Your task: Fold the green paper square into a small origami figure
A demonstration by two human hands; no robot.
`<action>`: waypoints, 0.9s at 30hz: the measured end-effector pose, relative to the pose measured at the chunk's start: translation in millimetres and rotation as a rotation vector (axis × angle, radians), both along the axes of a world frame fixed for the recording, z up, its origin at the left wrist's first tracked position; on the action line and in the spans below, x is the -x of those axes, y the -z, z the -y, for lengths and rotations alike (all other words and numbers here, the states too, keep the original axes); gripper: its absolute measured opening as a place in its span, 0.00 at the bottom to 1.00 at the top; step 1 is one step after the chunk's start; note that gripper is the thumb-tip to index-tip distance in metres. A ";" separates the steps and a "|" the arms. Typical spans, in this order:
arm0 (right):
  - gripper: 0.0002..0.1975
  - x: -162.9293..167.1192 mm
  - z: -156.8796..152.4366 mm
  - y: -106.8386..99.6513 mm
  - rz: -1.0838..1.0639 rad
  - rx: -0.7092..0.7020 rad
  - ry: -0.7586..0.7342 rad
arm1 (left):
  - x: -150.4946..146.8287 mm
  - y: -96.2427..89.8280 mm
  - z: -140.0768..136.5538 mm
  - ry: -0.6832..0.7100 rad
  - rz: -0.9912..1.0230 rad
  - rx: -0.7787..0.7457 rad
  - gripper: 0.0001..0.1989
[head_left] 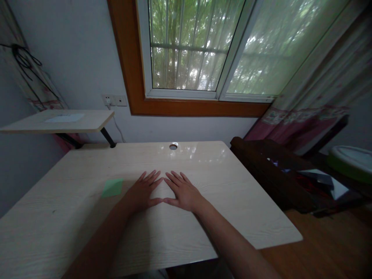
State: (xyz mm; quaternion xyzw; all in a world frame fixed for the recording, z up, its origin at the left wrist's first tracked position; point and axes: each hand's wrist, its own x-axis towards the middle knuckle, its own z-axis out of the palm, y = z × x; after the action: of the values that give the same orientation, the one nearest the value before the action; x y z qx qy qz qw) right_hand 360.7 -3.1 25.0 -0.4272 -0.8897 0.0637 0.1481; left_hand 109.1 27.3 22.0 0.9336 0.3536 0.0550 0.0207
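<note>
My left hand (pixel 142 193) lies flat on the pale wood-grain desk (pixel 232 209), fingers spread and holding nothing. Beside it my right hand (pixel 184 192) rests palm down in the same way, its fingers also apart. The tips of both thumbs and index fingers meet, or nearly so, at the middle of the desk. A green square of paper (pixel 112 187), like a sticky note, lies flat just left of my left hand.
A raised shelf (pixel 95 121) on black legs stands at the back left, with a white sheet (pixel 65 117) on it. A round cable hole (pixel 173 147) pierces the desk's far edge. Dark wooden furniture (pixel 261 159) holding clutter and a round green-sided object (pixel 350 164) are at right.
</note>
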 end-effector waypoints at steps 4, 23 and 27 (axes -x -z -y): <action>0.41 0.3 0.0 -0.2 -0.006 0.002 -0.001 | 0.3 -0.5 0.0 0.000 0.006 -0.002 0.40; 0.14 -9.3 -22.2 6.3 -0.512 0.045 0.200 | 120.8 12.5 17.9 -0.618 0.229 -0.223 0.27; 0.16 -8.1 -28.0 7.0 -0.412 0.015 0.159 | 132.9 28.3 33.8 -0.706 0.139 -0.152 0.34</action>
State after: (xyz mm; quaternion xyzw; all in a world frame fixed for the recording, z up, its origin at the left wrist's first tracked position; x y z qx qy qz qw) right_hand 368.8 24.9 18.0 -0.4752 -0.8035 0.1442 0.3284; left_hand -23.7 -6.5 -6.3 0.7469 0.6466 0.1484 -0.0450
